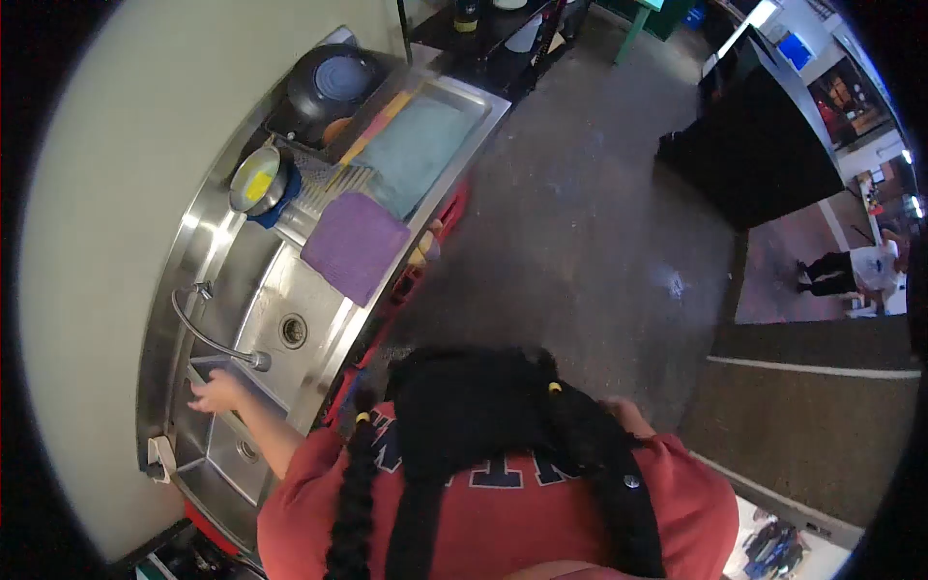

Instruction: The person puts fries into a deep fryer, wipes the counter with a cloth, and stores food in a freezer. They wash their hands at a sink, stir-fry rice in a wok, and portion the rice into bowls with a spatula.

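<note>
My left hand (220, 392) reaches over the steel sink, with its fingers stretched out and nothing visible in them. It is beside the base of the curved tap (215, 343), above a grey tub or divider (253, 387) between the two basins; whether it touches the rim, I cannot tell. Only a part of my right hand (628, 416) shows, at the edge of the black apron (474, 401), and its fingers are hidden. A purple cloth (356, 246) hangs over the front edge of the sink (259, 324).
A small pan (259, 182) with something yellow inside stands behind the sink. Further along are a black pan (311, 82) and a blue-green cloth (420, 145) on the drainboard. A black counter (754, 140) stands across the floor; a person (855, 269) is far right.
</note>
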The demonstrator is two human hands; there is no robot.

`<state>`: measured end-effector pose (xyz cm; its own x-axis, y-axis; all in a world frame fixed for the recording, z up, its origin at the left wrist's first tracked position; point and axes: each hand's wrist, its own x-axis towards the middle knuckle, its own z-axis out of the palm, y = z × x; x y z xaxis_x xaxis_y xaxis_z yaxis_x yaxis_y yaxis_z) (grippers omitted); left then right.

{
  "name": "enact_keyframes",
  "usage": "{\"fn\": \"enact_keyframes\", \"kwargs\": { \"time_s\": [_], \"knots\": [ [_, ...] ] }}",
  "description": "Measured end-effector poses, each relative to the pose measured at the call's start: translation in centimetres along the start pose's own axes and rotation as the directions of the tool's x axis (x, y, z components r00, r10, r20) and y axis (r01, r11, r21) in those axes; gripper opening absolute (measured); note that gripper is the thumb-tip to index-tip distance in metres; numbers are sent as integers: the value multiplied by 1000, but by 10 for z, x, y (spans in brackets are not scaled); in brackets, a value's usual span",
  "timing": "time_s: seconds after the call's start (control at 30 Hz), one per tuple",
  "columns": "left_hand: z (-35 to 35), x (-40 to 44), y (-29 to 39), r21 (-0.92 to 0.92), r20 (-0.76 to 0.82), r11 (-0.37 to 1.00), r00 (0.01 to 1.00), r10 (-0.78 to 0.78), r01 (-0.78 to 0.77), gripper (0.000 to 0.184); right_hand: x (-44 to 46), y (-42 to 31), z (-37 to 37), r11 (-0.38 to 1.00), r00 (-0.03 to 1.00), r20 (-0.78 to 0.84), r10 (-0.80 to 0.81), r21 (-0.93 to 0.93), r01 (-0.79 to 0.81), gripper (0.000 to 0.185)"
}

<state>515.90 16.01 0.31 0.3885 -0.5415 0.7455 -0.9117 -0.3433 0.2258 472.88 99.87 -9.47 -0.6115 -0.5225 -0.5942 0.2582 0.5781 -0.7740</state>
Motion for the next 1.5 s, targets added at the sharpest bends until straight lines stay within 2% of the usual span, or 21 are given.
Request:
{"fn": "enact_keyframes", "kwargs": {
  "time_s": [0.1, 0.17, 0.23, 0.27, 0.37, 0.4, 0.47, 0.53, 0.6, 0.67, 0.77, 0.83, 0.9, 1.0, 1.07, 1.13, 1.23, 1.27, 1.37, 1.43, 1.5],
  "knots": [
    [-119, -52, 100, -277, 115, 906, 925, 361, -320, 59, -48, 24, -46, 875, 956, 38, 291, 392, -282, 39],
    [-83, -108, 144, -496, 289, 807, 815, 502, -322, 49, -54, 24, -68, 749, 938, 52, 344, 587, -307, 42],
    [-100, -160, 213, -657, 616, 744, 479, 625, -126, 24, -39, 21, -87, 629, 937, 74, 342, 723, -286, 45],
    [-85, -191, 238, -794, 449, 567, 418, 790, -219, 16, -27, 17, -96, 576, 941, 83, 329, 772, -269, 47],
    [-131, -240, 339, -698, 541, 546, 158, 826, -464, 46, 13, -2, -115, 475, 954, 87, 287, 852, -221, 53],
    [-164, -248, 370, -624, 570, 548, 154, 807, -558, 59, 18, -32, -112, 472, 954, 78, 288, 856, -212, 53],
    [-174, -258, 421, -597, 661, 573, 61, 748, -562, 69, 39, -91, -113, 957, 925, -326, -197, 140, 254, 56],
    [-173, -278, 479, -589, 707, 568, -26, 707, -575, 79, 128, -36, -143, 830, 875, -166, 454, 438, -347, 72],
    [-133, -298, 513, -730, 601, 502, -87, 794, -463, 77, 251, 128, -178, 849, 858, -19, 513, 157, -504, 65],
    [-90, -323, 557, -774, 625, 459, -414, 661, -436, 74, 249, 133, -198, 823, 818, -119, 563, 174, -541, 56],
    [-61, -353, 626, -530, 831, 430, -345, 437, -731, 75, 252, 86, -202, 703, 670, -248, 700, 71, -708, 36],
    [-94, -363, 682, -532, 823, 408, -340, 455, -742, 70, 252, 69, -206, 632, 583, -295, 757, 105, -768, 35],
    [-150, -384, 742, -715, 699, 479, -514, 497, -509, 68, 253, 55, -215, 508, 501, -324, 802, -71, -859, 32],
    [-296, -396, 830, -952, 301, 235, -737, 606, -195, 68, 246, -103, -226, 531, 475, -501, 723, -36, -846, 32],
    [-325, -443, 882, -969, 161, -54, -784, 599, -240, 69, 304, -59, -235, 325, 271, -310, 912, 139, -935, 40],
    [-362, -494, 919, -903, 46, -325, -816, 576, -280, 70, 303, -194, -244, 314, 230, -503, 833, 89, -945, 52],
    [-401, -553, 976, -835, 89, -398, -807, 584, -381, 70, 369, -59, -276, 655, 659, -216, 720, -102, -749, 60],
    [-406, -573, 998, -839, 155, -348, -797, 584, -419, 72, 364, -71, -282, 654, 656, -222, 722, -92, -751, 60],
    [-414, -638, 1069, -851, 253, -256, -786, 564, -458, 74, 381, -116, -334, 967, 858, -446, 253, 153, -205, 54],
    [-405, -682, 1116, -883, 328, -135, -797, 507, -449, 75, 458, -133, -411, 470, 462, -180, 869, 596, -651, 59],
    [-333, -749, 1150, -944, 235, -79, -824, 516, -319, 75, 475, -176, -507, 428, 392, -179, 902, 483, -764, 55]
  ]
}}
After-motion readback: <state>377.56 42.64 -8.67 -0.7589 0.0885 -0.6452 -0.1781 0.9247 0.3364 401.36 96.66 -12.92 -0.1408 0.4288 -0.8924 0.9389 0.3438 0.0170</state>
